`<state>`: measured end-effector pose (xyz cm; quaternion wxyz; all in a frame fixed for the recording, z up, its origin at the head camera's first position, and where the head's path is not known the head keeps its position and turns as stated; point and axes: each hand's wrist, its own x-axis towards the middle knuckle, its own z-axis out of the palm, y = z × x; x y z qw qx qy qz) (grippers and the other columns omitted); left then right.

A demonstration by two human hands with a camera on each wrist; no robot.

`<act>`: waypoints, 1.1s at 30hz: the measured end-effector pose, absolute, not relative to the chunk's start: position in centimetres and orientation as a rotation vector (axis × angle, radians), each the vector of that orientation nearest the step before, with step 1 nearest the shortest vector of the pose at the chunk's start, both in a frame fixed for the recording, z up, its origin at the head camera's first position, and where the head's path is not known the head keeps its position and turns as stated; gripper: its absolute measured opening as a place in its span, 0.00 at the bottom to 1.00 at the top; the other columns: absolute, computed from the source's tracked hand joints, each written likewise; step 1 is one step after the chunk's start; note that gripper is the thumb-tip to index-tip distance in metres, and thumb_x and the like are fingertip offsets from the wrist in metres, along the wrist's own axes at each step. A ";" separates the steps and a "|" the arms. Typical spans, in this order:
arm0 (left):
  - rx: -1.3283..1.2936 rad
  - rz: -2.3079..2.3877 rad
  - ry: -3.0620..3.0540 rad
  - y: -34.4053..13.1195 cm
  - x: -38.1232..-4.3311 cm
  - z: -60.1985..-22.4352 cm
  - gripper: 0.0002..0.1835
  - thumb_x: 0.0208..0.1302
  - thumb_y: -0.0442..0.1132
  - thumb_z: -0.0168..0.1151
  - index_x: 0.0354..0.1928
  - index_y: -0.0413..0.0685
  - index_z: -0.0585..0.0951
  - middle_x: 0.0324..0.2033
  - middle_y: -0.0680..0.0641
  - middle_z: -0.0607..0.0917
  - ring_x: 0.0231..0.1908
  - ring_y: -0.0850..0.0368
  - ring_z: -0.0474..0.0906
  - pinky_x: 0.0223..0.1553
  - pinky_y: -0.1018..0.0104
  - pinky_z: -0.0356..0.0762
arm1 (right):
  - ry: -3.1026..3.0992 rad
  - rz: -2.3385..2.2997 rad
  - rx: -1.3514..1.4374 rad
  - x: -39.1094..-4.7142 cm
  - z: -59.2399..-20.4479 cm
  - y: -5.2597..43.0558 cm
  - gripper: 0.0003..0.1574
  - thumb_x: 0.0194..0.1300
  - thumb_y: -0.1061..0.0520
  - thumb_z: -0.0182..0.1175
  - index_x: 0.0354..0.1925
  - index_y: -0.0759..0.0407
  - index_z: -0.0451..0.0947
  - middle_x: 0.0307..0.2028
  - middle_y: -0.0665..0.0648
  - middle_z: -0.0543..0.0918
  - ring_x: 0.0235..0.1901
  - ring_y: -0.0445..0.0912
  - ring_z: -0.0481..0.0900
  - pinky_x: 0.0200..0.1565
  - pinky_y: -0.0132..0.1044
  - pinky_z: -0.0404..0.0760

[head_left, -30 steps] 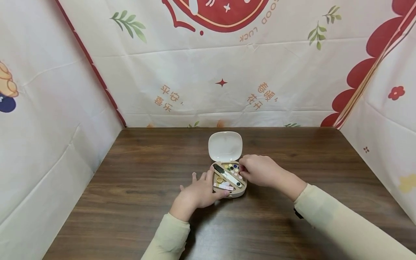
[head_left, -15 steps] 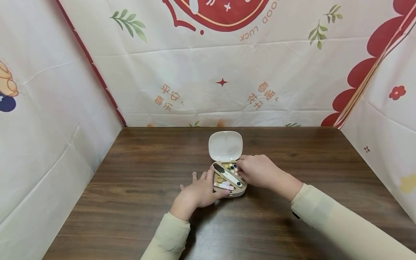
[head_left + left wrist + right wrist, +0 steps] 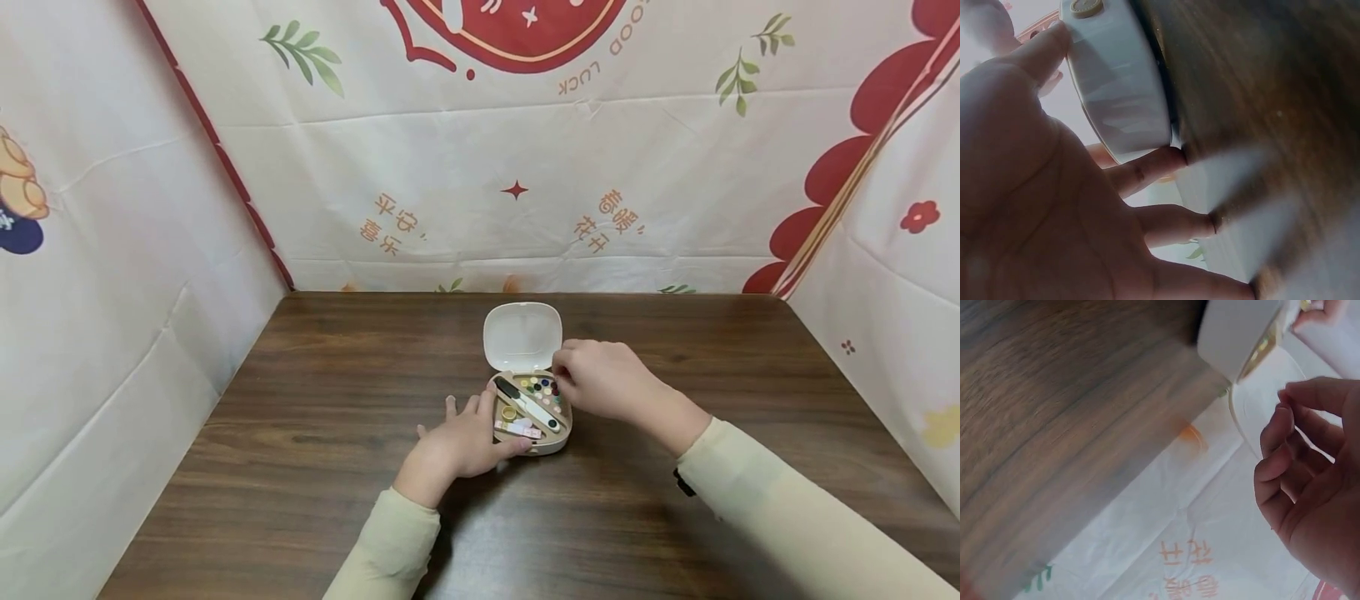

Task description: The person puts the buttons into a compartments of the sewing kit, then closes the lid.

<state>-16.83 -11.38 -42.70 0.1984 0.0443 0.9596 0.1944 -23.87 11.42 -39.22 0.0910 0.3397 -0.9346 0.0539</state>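
A small white case that looks like a sewing kit lies on the table, its lid raised at the back. Inside are small coloured round pieces, a white-and-black slim tool, a gold ring and a pink-and-white strip. My left hand spreads at its front left corner, thumb on the front edge, index finger along the left side; other fingertips touch the table. My right hand hovers beside the back right rim, fingers curled. In the right wrist view, thumb and index fingertips meet; nothing clearly shows between them.
The brown wood table meets a printed white cloth backdrop at its back edge. More cloth hangs at the left and right.
My right hand has dipped over the coloured pieces, then risen back and away, uncovering more of them. My left hand and the case hold their place.
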 end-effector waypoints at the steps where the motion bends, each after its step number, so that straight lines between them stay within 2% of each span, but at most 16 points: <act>1: 0.124 0.545 2.684 -11.4 -16.8 -42.7 0.59 0.66 0.81 0.54 0.88 0.60 0.44 0.84 0.46 0.61 0.84 0.31 0.48 0.68 0.12 0.53 | -2.812 0.204 0.971 -24.0 -39.0 11.5 0.07 0.65 0.58 0.66 0.29 0.47 0.83 0.29 0.45 0.81 0.24 0.39 0.74 0.25 0.41 0.75; 5: 0.128 0.533 2.683 -11.2 -16.8 -42.8 0.60 0.66 0.82 0.53 0.88 0.60 0.44 0.84 0.45 0.60 0.84 0.31 0.48 0.68 0.13 0.54 | -2.973 0.371 0.857 -23.9 -38.7 11.8 0.04 0.70 0.56 0.65 0.36 0.51 0.84 0.32 0.48 0.82 0.30 0.41 0.76 0.32 0.41 0.78; 7: 0.130 0.533 2.685 -11.1 -16.7 -42.8 0.60 0.66 0.82 0.52 0.88 0.60 0.44 0.84 0.45 0.60 0.84 0.30 0.48 0.68 0.12 0.54 | -3.053 0.441 0.847 -23.5 -38.7 11.9 0.08 0.72 0.52 0.66 0.42 0.55 0.85 0.36 0.50 0.85 0.33 0.43 0.79 0.36 0.44 0.80; 10: 0.128 0.533 2.688 -11.0 -16.6 -42.9 0.59 0.66 0.82 0.52 0.88 0.60 0.44 0.84 0.45 0.60 0.84 0.30 0.47 0.68 0.12 0.54 | -3.138 0.477 0.860 -22.5 -39.1 12.0 0.28 0.71 0.43 0.70 0.57 0.63 0.84 0.47 0.57 0.89 0.45 0.50 0.87 0.47 0.52 0.86; 13: 0.121 0.541 2.699 -10.9 -16.5 -42.9 0.59 0.67 0.80 0.54 0.88 0.59 0.44 0.84 0.45 0.62 0.84 0.29 0.48 0.67 0.11 0.53 | -3.168 0.440 0.870 -21.5 -39.7 12.0 0.47 0.64 0.35 0.74 0.67 0.66 0.79 0.58 0.62 0.87 0.55 0.56 0.87 0.54 0.58 0.86; 14: 0.120 0.543 2.705 -10.9 -16.5 -42.9 0.59 0.67 0.80 0.54 0.88 0.59 0.44 0.83 0.45 0.62 0.84 0.29 0.48 0.67 0.11 0.53 | -3.172 0.424 0.864 -21.2 -39.9 12.0 0.52 0.61 0.33 0.76 0.69 0.66 0.77 0.61 0.63 0.85 0.57 0.57 0.87 0.54 0.59 0.86; 16: 0.121 0.550 2.713 -10.9 -16.4 -42.9 0.59 0.67 0.79 0.55 0.88 0.58 0.44 0.83 0.45 0.63 0.84 0.29 0.48 0.67 0.11 0.53 | -3.167 0.398 0.852 -20.9 -40.2 12.0 0.56 0.57 0.31 0.78 0.69 0.66 0.77 0.61 0.63 0.84 0.53 0.55 0.87 0.52 0.57 0.86; 19: 0.141 0.562 2.727 -10.9 -16.3 -43.0 0.59 0.68 0.78 0.56 0.88 0.58 0.44 0.82 0.44 0.65 0.83 0.28 0.50 0.66 0.10 0.54 | -3.178 0.382 0.828 -20.5 -40.7 12.0 0.56 0.55 0.31 0.79 0.68 0.65 0.78 0.59 0.61 0.83 0.46 0.50 0.85 0.48 0.53 0.86; 23: 0.195 0.549 2.742 -10.7 -15.8 -43.0 0.57 0.70 0.76 0.55 0.88 0.57 0.44 0.83 0.47 0.64 0.82 0.26 0.51 0.65 0.10 0.54 | -3.203 0.313 0.794 -19.8 -40.7 11.9 0.51 0.54 0.30 0.79 0.62 0.64 0.82 0.53 0.60 0.83 0.37 0.46 0.80 0.42 0.50 0.84; 27: 0.235 0.481 2.783 -10.2 -15.1 -42.8 0.55 0.72 0.74 0.54 0.88 0.54 0.46 0.83 0.50 0.65 0.83 0.31 0.53 0.69 0.16 0.59 | -3.212 0.280 0.763 -18.8 -40.2 11.5 0.44 0.52 0.31 0.80 0.52 0.63 0.85 0.44 0.58 0.82 0.34 0.47 0.78 0.40 0.50 0.83; 29: 0.246 0.447 2.816 -9.7 -14.6 -42.6 0.54 0.72 0.73 0.56 0.87 0.51 0.49 0.81 0.47 0.68 0.82 0.34 0.57 0.70 0.21 0.63 | -3.207 0.281 0.757 -18.4 -39.9 11.5 0.40 0.51 0.33 0.81 0.46 0.62 0.85 0.42 0.57 0.82 0.33 0.47 0.78 0.40 0.51 0.83; 33: 0.268 0.387 2.883 -8.6 -14.0 -42.4 0.54 0.70 0.71 0.59 0.85 0.46 0.55 0.76 0.44 0.76 0.77 0.36 0.69 0.68 0.26 0.71 | -3.197 0.281 0.748 -17.5 -39.7 12.1 0.38 0.51 0.34 0.82 0.45 0.61 0.84 0.43 0.57 0.84 0.35 0.48 0.79 0.41 0.51 0.83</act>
